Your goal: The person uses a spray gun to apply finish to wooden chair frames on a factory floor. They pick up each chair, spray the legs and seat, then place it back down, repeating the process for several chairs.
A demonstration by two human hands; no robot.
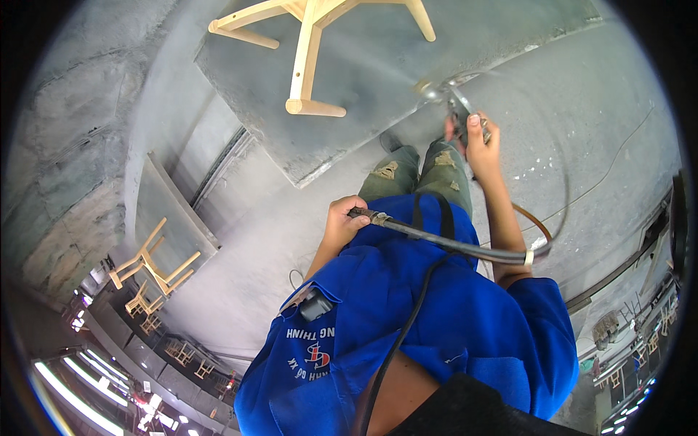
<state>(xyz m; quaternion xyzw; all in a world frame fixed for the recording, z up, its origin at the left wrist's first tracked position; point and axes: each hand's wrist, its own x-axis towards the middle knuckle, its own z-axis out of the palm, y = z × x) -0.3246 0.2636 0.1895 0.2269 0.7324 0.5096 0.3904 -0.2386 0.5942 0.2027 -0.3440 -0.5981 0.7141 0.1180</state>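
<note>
A grey, dusty platform (363, 138) carried a pale wooden chair (309, 58). The right hand (476, 142) had its fingers clamped on a spray gun (451, 98) beside the platform's edge. The left hand (342, 221) gripped the grey hose (451, 247) near the blue shirt (436, 320).

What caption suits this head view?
Right hand aims a spray gun at a wooden chair; left hand holds the hose.

Spray gun (452, 98), upper right of centre: shiny metal. Hose (451, 247): matt dark rubber. Chair (309, 43) at top: pale bare wood. Platform (363, 123): rough, dusty grey.
</note>
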